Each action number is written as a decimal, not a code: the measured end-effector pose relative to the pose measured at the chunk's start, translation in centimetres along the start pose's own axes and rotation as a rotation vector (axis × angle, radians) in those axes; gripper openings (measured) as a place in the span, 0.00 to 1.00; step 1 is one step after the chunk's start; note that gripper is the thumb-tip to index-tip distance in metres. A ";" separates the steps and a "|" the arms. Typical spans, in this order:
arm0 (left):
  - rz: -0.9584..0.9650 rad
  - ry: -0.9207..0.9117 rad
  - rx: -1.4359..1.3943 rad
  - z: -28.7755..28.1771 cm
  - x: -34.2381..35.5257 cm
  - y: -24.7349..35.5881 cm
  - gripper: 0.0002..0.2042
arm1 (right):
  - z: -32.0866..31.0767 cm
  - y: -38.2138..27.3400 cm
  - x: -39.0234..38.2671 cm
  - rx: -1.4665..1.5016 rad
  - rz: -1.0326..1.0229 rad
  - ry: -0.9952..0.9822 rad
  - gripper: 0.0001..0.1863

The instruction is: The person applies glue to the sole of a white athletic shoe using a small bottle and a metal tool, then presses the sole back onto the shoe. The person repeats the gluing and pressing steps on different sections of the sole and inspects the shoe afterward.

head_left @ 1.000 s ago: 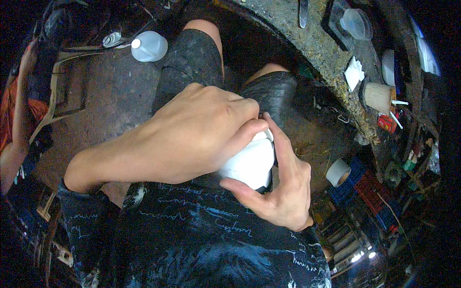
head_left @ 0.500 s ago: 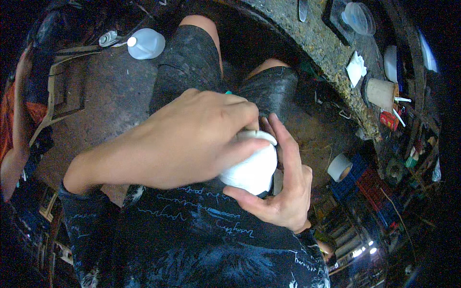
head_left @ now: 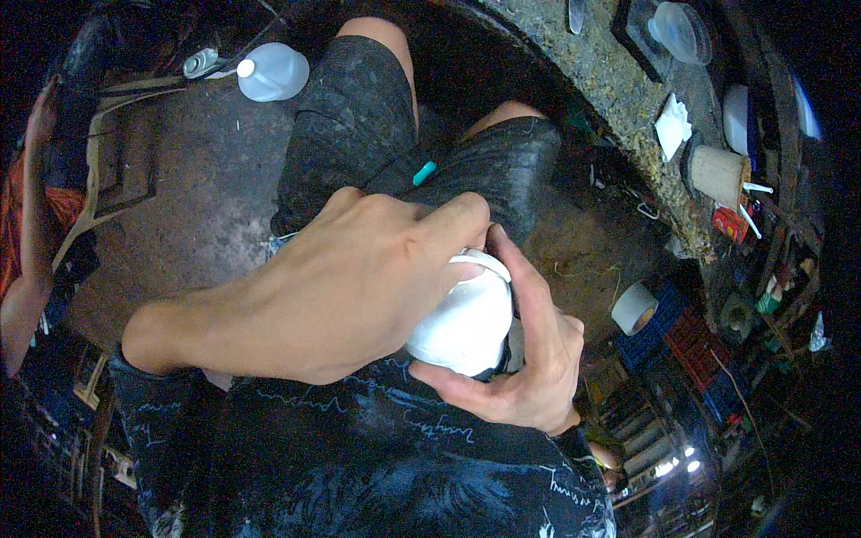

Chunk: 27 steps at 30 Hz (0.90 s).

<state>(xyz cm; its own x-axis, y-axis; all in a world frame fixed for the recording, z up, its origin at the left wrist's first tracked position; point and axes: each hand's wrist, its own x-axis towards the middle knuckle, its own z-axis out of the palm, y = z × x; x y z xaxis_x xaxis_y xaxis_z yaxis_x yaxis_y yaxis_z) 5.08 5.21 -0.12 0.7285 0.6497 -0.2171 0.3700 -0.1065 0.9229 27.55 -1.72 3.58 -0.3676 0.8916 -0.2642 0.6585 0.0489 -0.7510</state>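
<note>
A white rounded piece (head_left: 466,327) sits between the hands, touching both, rimmed end away from the torso. The right hand (head_left: 531,363), half-curled, holds it; the left hand (head_left: 359,278) bends over it, thumb at the rim (head_left: 489,262), grip hidden from me. Neither's nearer.

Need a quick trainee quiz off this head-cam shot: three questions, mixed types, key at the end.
1. True or false: the bare left hand and the bare right hand both touch the smooth, rounded white object.

2. What colour is the cap on the translucent plastic jug?
A) red
B) white
C) green

3. Order these from left to right in the picture: the white ring-shaped roll, the jug, the rounded white object.

Key:
1. True
2. B
3. Jug, rounded white object, roll
</note>
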 end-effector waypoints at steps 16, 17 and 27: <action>0.052 0.068 -0.037 0.5 0.5 -1.1 0.08 | -0.2 0.6 -0.3 -0.021 -0.036 -0.009 0.65; 0.076 0.073 -0.008 0.5 0.4 -1.1 0.09 | -0.3 0.7 -0.2 0.008 -0.034 -0.008 0.65; -0.068 0.201 -0.049 -1.7 0.2 0.6 0.10 | -2.5 5.1 12.4 0.420 -0.167 0.562 0.44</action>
<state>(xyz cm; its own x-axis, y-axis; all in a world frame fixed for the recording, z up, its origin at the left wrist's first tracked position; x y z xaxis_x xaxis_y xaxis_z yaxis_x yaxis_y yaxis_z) 4.44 6.56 0.91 0.5715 0.7917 -0.2158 0.3818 -0.0237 0.9239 28.01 10.69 -2.04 0.0265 0.9897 0.1406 0.2731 0.1281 -0.9534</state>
